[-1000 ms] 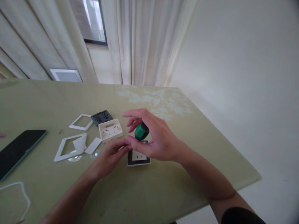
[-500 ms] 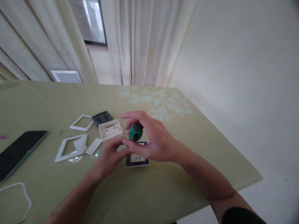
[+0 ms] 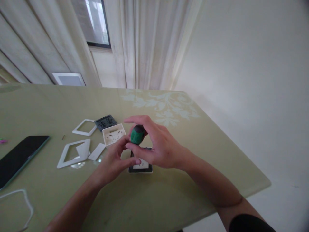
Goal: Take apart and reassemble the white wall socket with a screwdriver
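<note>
Curving in from left, your left hand [image 3: 114,160], fingers parted, hold unclear, thumb over the socket [image 3: 145,165] | green handle [image 3: 137,136]: roughly upright, far of the socket's slots | socket: on the tabletop [image 3: 193,138] | your right hand [image 3: 160,145]: fingers curled round the handle.
</note>
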A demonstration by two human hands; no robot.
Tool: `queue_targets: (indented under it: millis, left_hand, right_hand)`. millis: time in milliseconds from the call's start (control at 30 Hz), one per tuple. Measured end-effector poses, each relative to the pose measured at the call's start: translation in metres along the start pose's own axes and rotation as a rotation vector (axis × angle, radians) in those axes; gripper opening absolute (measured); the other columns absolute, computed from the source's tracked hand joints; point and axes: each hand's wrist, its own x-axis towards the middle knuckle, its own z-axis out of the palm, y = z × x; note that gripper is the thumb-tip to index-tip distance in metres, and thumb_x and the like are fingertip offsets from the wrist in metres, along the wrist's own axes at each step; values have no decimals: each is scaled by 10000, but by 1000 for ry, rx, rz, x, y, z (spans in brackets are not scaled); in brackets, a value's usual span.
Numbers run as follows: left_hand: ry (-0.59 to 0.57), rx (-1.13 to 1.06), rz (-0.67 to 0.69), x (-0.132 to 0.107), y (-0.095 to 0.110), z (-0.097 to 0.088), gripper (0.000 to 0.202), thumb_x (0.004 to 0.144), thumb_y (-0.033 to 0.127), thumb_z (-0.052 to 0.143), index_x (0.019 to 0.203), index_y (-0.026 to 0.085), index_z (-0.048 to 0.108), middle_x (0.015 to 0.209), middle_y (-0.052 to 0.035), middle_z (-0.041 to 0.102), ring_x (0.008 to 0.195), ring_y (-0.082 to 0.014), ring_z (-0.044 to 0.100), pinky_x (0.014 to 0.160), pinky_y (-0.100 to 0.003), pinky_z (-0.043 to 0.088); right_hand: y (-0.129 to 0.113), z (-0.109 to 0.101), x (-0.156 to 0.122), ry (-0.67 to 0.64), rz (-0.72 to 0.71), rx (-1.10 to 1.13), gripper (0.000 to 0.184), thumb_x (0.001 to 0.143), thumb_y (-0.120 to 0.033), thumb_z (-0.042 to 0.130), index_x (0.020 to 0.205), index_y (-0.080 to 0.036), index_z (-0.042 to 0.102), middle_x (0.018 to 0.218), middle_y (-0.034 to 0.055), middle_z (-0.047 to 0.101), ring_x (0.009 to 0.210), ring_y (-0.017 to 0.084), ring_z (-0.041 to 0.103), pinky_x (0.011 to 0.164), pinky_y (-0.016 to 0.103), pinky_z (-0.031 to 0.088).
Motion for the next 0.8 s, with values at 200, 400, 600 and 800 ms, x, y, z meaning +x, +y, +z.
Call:
queue_targets:
  millis: [200, 400, 600, 800]
  left_hand:
    - [-2, 116, 55, -1, -5, 1, 255, 938, 426, 795, 784, 230, 741, 831, -16, 755, 877, -228, 719, 860, -352, 585]
    - [-51, 33, -16, 1, -2, -8, 221, 869, 431, 871, 973, 246, 810, 1039, -51, 808, 998, -254, 732, 916, -370, 594]
    - [12, 25, 3, 1, 5, -5, 307, 870, 443, 866, 751, 200, 721, 845, -35, 772, 824, -206, 689, 754, -301, 566]
    - [-42, -12, 27, 1, 4, -4, 220, 870, 418, 868, 819, 232, 762, 852, -16, 768, 777, -190, 670, 782, -308, 581]
  right_hand:
    - [1, -1, 0, -10, 17, 13, 519, 1008, -269, 677, 1493, -239, 496, 1149, 33, 733, 983, 155, 720, 919, 316, 593]
    - [-2, -2, 0, -21, 3, 26, 553, 963, -259, 693, 1485, -222, 514, 1311, 74, 693, 966, 143, 718, 838, 280, 608]
    - [-2, -2, -1, -43, 25, 46, 552, 988, -275, 687, 1503, -237, 493, 1211, 46, 729, 972, 146, 729, 890, 292, 595]
    - [-3, -3, 0, -56, 39, 4, 515, 1018, -358, 686, 1487, -221, 523, 1233, 61, 728, 980, 162, 739, 883, 309, 592]
